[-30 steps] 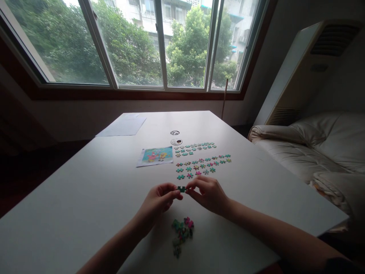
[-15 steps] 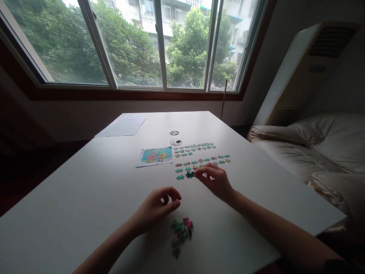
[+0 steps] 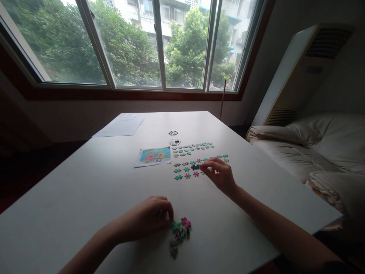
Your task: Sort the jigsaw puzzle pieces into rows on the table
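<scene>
My right hand (image 3: 219, 173) pinches a dark green jigsaw puzzle piece (image 3: 195, 167) between thumb and fingertips, held over the rows of laid-out puzzle pieces (image 3: 187, 176). Part of those rows is hidden behind the fingers. Nearer to me, a small pile of loose puzzle pieces (image 3: 180, 232), green, pink and dark, lies on the white table (image 3: 85, 190). At the pile's left edge is my left hand (image 3: 151, 217), its fingers curled down and closed. Whatever its fingertips hold, if anything, is hidden. Left of the rows lies a printed cartoon picture (image 3: 154, 156).
More puzzle pieces (image 3: 194, 146) lie in rows farther back. Beyond the picture are two round cable holes (image 3: 174, 142) in the table. Paper sheets (image 3: 119, 125) rest at the far left corner. A pale sofa (image 3: 313, 144) stands to the right, below a wide window (image 3: 137, 45).
My right hand has moved a little away from me and right with the dark green piece, uncovering a pink piece. My left hand has dropped to the pile's edge, its fingers closing.
</scene>
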A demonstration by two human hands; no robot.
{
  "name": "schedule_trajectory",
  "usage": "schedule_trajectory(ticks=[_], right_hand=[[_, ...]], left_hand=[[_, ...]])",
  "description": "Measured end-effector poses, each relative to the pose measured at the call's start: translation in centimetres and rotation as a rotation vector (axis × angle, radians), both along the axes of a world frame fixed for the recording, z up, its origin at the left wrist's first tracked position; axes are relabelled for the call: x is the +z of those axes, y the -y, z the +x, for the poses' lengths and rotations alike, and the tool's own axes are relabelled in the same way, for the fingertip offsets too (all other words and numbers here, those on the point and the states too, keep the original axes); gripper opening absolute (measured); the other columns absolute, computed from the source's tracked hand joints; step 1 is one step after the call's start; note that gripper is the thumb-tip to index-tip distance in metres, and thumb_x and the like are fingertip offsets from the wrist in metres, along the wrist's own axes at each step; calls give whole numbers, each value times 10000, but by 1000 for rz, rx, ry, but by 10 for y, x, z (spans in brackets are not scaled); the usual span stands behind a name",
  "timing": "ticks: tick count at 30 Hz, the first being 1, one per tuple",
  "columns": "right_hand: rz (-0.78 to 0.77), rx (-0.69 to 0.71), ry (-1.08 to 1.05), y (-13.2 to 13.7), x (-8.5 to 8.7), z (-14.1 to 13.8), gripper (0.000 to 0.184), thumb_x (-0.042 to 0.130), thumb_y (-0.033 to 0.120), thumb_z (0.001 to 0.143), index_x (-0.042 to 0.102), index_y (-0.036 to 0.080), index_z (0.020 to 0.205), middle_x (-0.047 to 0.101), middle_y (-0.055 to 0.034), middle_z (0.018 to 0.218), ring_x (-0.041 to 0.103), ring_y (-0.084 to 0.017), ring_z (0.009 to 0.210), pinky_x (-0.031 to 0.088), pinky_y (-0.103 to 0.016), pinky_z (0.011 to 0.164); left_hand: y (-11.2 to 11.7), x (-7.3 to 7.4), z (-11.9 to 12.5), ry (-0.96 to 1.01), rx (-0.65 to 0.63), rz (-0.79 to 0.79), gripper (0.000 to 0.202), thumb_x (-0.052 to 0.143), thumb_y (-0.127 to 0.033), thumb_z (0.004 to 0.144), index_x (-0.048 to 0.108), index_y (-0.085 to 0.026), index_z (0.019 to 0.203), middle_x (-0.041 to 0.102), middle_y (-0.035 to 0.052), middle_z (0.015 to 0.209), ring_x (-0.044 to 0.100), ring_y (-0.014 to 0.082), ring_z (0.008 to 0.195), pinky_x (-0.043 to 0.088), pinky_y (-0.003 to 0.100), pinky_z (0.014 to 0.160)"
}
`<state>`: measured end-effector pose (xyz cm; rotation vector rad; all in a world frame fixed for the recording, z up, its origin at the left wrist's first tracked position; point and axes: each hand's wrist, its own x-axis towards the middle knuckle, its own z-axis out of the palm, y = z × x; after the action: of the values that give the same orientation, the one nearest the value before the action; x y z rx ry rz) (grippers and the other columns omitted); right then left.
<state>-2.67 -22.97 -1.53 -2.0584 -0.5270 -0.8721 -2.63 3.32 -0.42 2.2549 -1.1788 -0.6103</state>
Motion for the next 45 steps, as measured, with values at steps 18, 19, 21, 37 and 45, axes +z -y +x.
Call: schedule_trajectory(ticks=[18, 19, 21, 37, 45], right_hand=[[-410, -267, -420, 29, 8, 85, 121, 571, 276, 764, 668, 214, 800, 646, -5, 755, 566, -124, 657, 410, -217, 642], [-408, -273, -452, 33, 5, 95, 122, 577, 277, 754, 673, 210, 788, 649, -5, 735, 571, -129, 659, 411, -218, 646], [-403, -279, -494, 37, -2, 110, 123, 586, 274, 737, 679, 203, 777, 654, -8, 719, 578, -134, 654, 413, -218, 636], [-440, -230, -618, 38, -16, 129, 143, 617, 280, 722, 693, 190, 803, 662, -18, 729, 571, -114, 597, 403, -190, 547], [-470, -244, -544, 39, -11, 120, 169, 585, 262, 744, 679, 186, 861, 657, -23, 741, 578, -129, 646, 412, -218, 624]], left_hand=[[3, 5, -6, -25, -12, -13, 177, 546, -169, 719, 640, -229, 857, 546, 3, 812, 502, 100, 653, 402, 187, 603], [4, 5, -6, -19, -9, -11, 175, 545, -171, 720, 640, -228, 856, 547, 3, 812, 502, 99, 650, 401, 185, 598], [4, 5, -6, -13, -5, -8, 169, 546, -176, 721, 639, -224, 853, 549, 4, 810, 502, 97, 643, 399, 182, 589], [5, 10, -8, 20, 22, -17, 110, 522, -112, 696, 571, -185, 762, 528, -10, 795, 464, 89, 631, 366, 181, 577], [2, 10, -6, -23, 48, -53, 95, 511, -108, 699, 579, -174, 698, 525, -22, 698, 459, 95, 629, 361, 184, 574]])
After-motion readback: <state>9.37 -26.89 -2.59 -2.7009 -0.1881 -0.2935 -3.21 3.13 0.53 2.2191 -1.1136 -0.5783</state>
